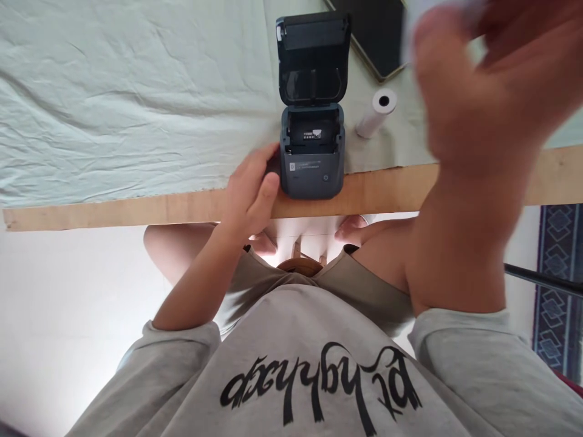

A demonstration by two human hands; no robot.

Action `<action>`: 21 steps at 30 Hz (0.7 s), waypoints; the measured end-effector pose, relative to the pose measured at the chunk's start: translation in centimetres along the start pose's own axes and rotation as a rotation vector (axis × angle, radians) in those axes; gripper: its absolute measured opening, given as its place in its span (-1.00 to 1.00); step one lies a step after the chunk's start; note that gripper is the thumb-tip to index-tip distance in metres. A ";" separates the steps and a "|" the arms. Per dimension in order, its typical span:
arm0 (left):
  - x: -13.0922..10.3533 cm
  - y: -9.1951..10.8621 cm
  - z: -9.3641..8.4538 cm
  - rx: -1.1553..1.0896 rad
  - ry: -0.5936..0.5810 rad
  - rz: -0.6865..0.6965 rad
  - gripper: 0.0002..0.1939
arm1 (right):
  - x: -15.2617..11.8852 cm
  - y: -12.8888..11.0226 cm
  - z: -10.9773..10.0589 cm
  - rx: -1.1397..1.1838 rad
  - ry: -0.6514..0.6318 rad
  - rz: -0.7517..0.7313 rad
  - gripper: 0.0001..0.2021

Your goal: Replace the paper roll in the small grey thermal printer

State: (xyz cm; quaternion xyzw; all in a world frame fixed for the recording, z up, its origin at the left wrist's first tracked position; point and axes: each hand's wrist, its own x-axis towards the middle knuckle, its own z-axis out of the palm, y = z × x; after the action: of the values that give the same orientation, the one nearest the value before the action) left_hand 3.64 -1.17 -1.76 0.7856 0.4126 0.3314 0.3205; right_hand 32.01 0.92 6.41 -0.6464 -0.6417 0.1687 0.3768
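Observation:
A small dark-blue thermal printer (313, 176) stands near the table's front edge with its black lid (313, 73) swung up. Inside its bay a small printed label shows; no roll is visible there. My left hand (252, 191) rests against the printer's left side, thumb apart from the fingers. To the printer's right a white paper roll (377, 112) stands on end, its dark core facing up. High at the upper right, my right hand (483, 79) is blurred and close to the camera. Its fingers are closed on a white object (412, 30), partly cut off by the frame and too smeared to identify.
A black tablet-like device (376, 36) lies behind the paper roll, partly hidden by my right hand. A wrinkled pale green cloth (136, 109) covers the table, leaving a bare wooden front edge (113, 209). A patterned dark-blue textile (558, 291) is at the far right.

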 end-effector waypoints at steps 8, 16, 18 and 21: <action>5.9 -1.5 -2.8 -0.153 0.295 0.173 -0.63 | -2.1 -5.5 2.7 -0.219 -0.270 -0.217 -0.66; 14.4 -4.3 -0.4 -0.662 0.190 -0.098 -0.62 | -1.1 -5.4 3.5 -0.497 -0.391 -0.097 -0.62; 14.9 -4.6 0.2 -0.780 0.090 -0.184 -0.66 | -1.0 -5.4 3.7 -0.524 -0.404 -0.086 -0.63; 14.9 -4.3 0.1 -0.912 -0.053 -0.273 -0.63 | -0.9 -5.4 4.0 -0.553 -0.429 -0.066 -0.73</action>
State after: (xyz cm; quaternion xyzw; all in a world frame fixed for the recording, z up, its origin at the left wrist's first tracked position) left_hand 8.37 13.59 -1.36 0.5116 0.3164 0.4135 0.6835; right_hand 25.34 0.58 7.36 -0.6526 -0.7483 0.1082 0.0497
